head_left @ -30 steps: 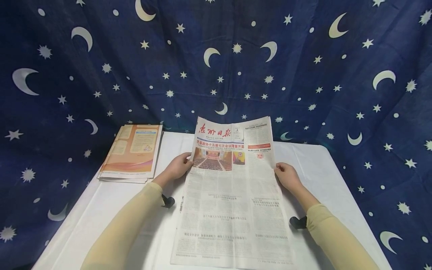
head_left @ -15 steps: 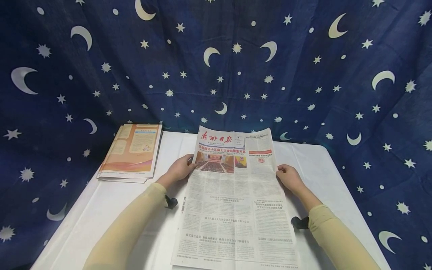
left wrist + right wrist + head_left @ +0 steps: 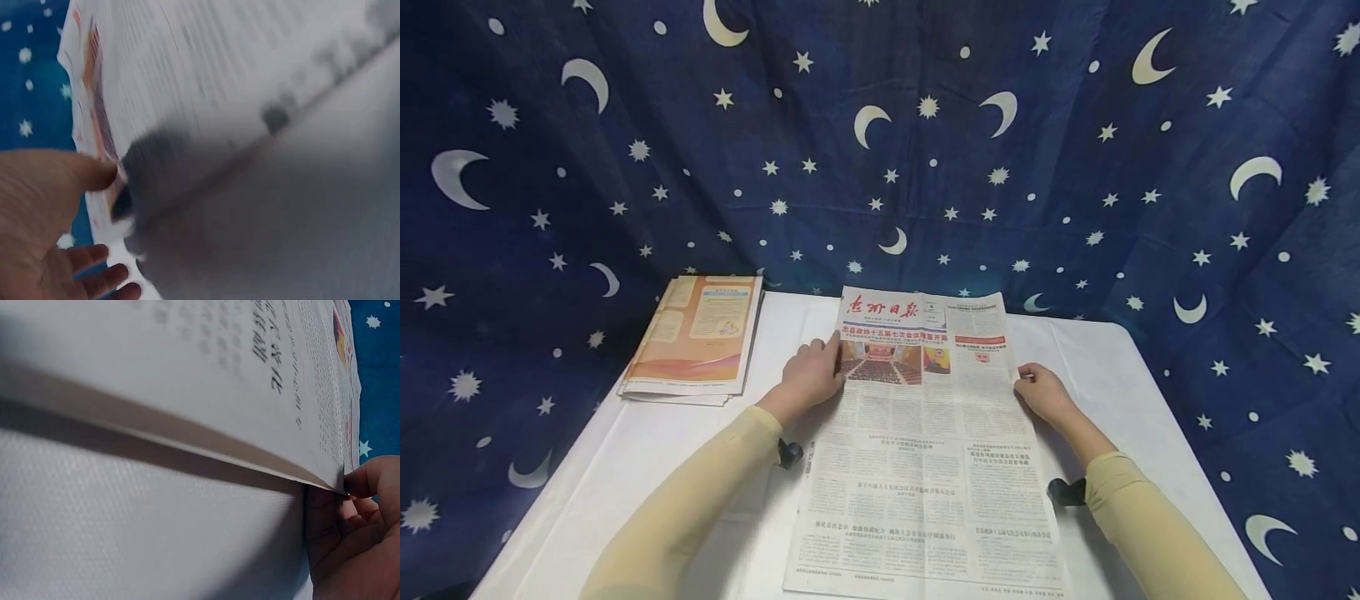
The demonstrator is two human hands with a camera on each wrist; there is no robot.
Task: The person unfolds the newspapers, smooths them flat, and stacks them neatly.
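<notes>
1. Head view, far left: an orange printed stack (image 3: 700, 342) lies on the white-covered table (image 3: 745, 517), well apart from the newspaper; its lettering is too small to read.

2. Left hand (image 3: 808, 375): just beside the newspaper's left edge. Its grip is slack, thumb and fingers spread with no hold visible; contact is hard to tell.

3. Newspaper (image 3: 917, 467): face up mid-table, between the hands, with a crease down its length. It should handle light and limp, easy to wrinkle or tear; best held by both side edges, all layers together. The red masthead reads 忠州日报, the headline below 忠县政协十五届七次会议隆重开幕; the smaller columns blur.

4. Right hand (image 3: 1045, 392): its grip is closed in a pinch, thumb above and fingers beneath the newspaper's right edge, which appears raised off the table.
</notes>
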